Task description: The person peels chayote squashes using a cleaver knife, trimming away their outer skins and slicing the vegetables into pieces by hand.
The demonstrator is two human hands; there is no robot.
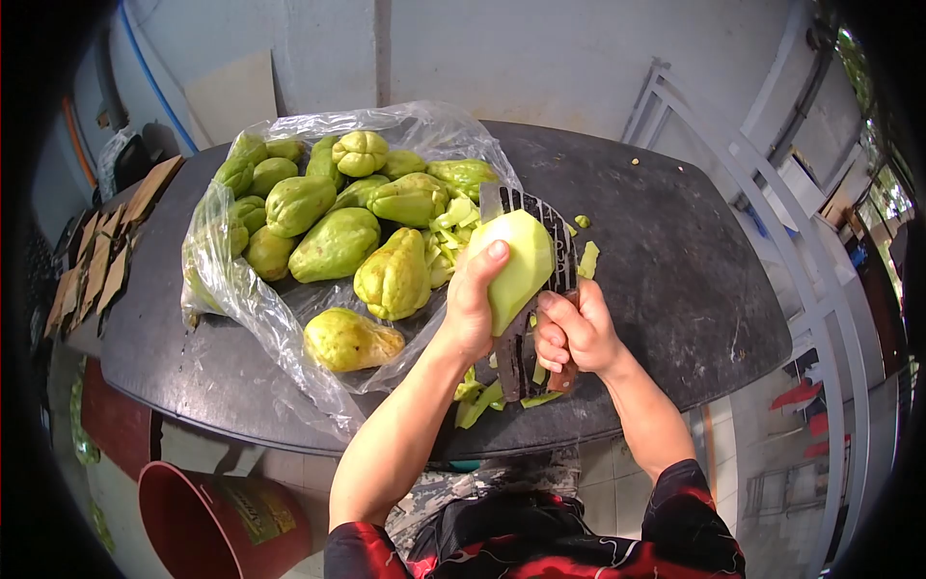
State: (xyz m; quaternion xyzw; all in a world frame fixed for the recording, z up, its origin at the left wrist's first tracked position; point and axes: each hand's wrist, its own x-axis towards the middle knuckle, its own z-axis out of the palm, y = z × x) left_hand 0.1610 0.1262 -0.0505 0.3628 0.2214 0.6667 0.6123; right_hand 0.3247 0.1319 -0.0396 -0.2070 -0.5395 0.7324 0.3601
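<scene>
My left hand (470, 299) is wrapped round a peeled, pale green chayote (518, 261), thumb on its near side. In my right hand (577, 333) is the wooden handle of a wide dark knife (558, 241), whose blade stands behind and beside the chayote's right side. Green peelings (479, 400) lie below the hands, and more sit in a pile by the bag's right side. Several unpeeled chayotes (335, 244) rest in an open clear plastic bag (289, 352) to the left of my hands.
The dark oval table (675, 270) has small scraps on its right part. A red bucket (178, 521) stands on the floor at the lower left. Grey metal railing (820, 309) runs along the right, and flattened cardboard (96, 256) lies at the left.
</scene>
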